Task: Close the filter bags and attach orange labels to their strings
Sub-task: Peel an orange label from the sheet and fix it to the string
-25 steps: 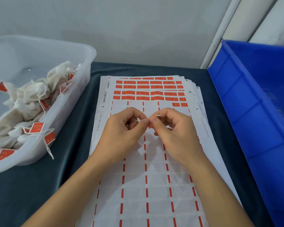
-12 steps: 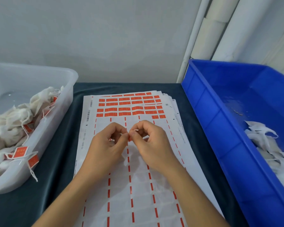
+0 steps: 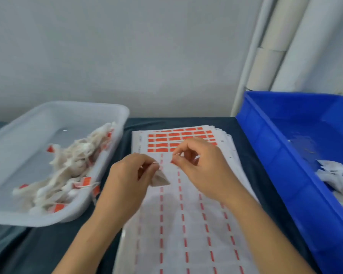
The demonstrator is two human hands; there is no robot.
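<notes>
White filter paper, folded to a small wedge, is what the left hand (image 3: 127, 180) grips: the filter bag (image 3: 160, 178) hangs just below its curled thumb and forefinger, over the label sheets (image 3: 186, 224). The bag's long axis runs from the pinch down and to the right, its broad end pointing toward the near right of the sheets. The frame is blurred, so its string cannot be made out.

The right hand (image 3: 204, 171) is above the sheets too, just right of the left hand, thumb and forefinger pinched on what looks like a small orange label (image 3: 173, 161); blur hides its shape. The two hands are apart, with a strip of sheet showing between them.

Orange labels still on the backing (image 3: 174, 137) fill the far end of the sheets, partly behind the right hand. Left of the sheets stands a clear tub (image 3: 71, 214) of finished bags with orange tags; right of them, a blue bin (image 3: 275, 175) holding loose white bags.

Half a second earlier the fingertips of both hands met over the sheets and no bag showed below them; now they have separated, and the wedge of the bag is in view.
</notes>
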